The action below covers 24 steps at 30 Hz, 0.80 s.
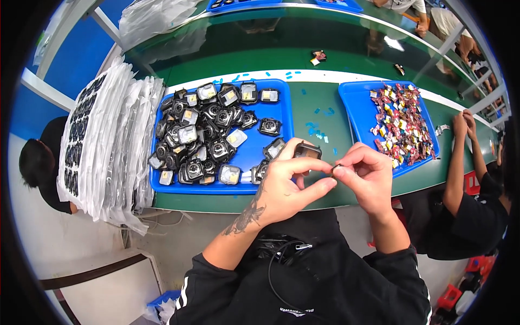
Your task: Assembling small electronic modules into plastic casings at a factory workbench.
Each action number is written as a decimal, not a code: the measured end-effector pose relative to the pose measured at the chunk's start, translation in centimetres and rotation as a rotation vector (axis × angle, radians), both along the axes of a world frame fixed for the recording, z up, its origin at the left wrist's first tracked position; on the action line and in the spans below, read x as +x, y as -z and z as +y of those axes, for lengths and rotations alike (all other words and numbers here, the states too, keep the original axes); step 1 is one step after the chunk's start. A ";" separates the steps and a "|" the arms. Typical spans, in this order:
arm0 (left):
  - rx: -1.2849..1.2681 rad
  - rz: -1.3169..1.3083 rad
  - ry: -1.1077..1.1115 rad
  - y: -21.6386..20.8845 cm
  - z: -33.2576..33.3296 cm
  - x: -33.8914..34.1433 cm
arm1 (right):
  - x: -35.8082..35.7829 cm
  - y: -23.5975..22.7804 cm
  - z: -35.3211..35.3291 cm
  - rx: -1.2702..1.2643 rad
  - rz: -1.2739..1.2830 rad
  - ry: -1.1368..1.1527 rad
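My left hand (287,187) is closed around a dark square smartwatch case (307,151), which sticks up past its fingers. Thumb and forefinger of my right hand (369,176) pinch a small dark piece (336,167), mostly hidden, right at my left fingertips. Both hands are close together over the near edge of the green table (319,127). Left of them, a blue tray (281,114) holds many similar black watch cases (223,116), some with clear covers and yellow patches. To the right, another blue tray (357,108) is filled with small red, yellow and white parts (398,122).
Tall stacked plastic sheets of black parts (111,141) stand left of the tray. Blue bits (314,131) are scattered on the table. A co-worker's hands (463,122) are at the right, beyond the parts tray. Another person (40,162) is at far left.
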<state>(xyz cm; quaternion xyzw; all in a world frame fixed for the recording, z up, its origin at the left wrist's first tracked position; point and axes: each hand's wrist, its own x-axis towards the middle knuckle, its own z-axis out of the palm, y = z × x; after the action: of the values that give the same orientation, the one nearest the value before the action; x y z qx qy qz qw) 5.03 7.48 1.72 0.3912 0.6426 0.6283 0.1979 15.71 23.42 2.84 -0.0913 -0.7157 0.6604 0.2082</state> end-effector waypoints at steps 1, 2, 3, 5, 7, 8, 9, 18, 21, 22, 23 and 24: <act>0.033 -0.045 0.003 0.0 -0.1 0.2 | 0.0 0.1 -0.1 -0.002 -0.004 -0.004; 0.024 0.001 -0.021 0.2 -0.2 0.2 | 0.0 0.1 -0.2 0.060 -0.007 -0.008; 0.023 -0.003 -0.024 0.3 -0.3 0.2 | 0.0 0.1 -0.3 0.121 -0.010 -0.012; 0.005 0.058 -0.016 0.6 -0.4 0.3 | 0.0 -0.1 -0.5 0.116 -0.016 -0.025; 0.019 0.037 -0.021 0.8 -0.6 0.3 | 0.0 -0.3 -0.4 0.112 -0.018 -0.034; 0.034 0.017 -0.025 0.8 -0.8 0.3 | 0.0 -0.5 -0.4 0.059 -0.028 -0.069; 0.035 0.015 -0.023 0.8 -0.9 0.4 | 0.1 -0.6 -0.3 0.007 -0.039 -0.101; 0.071 -0.015 -0.073 1.6 -0.7 1.0 | -0.9 0.3 -1.2 0.640 0.150 0.095; 0.022 -0.045 -0.112 1.6 -0.7 1.3 | -1.6 1.6 -1.3 0.989 0.309 0.233; 0.015 -0.076 -0.112 1.7 -0.8 1.3 | -1.8 1.5 -1.4 1.034 0.338 0.232; 0.008 -0.107 -0.113 1.8 -0.9 1.3 | -1.7 1.5 -1.4 1.034 0.334 0.234; 0.007 -0.107 -0.112 1.8 -0.9 1.2 | -1.5 1.5 -1.4 1.047 0.364 0.186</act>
<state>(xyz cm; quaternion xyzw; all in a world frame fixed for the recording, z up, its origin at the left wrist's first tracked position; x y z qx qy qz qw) 6.26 6.58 -0.09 0.3211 0.6497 0.6609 0.1951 14.17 22.01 1.36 0.0768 -0.8895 0.2009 0.4031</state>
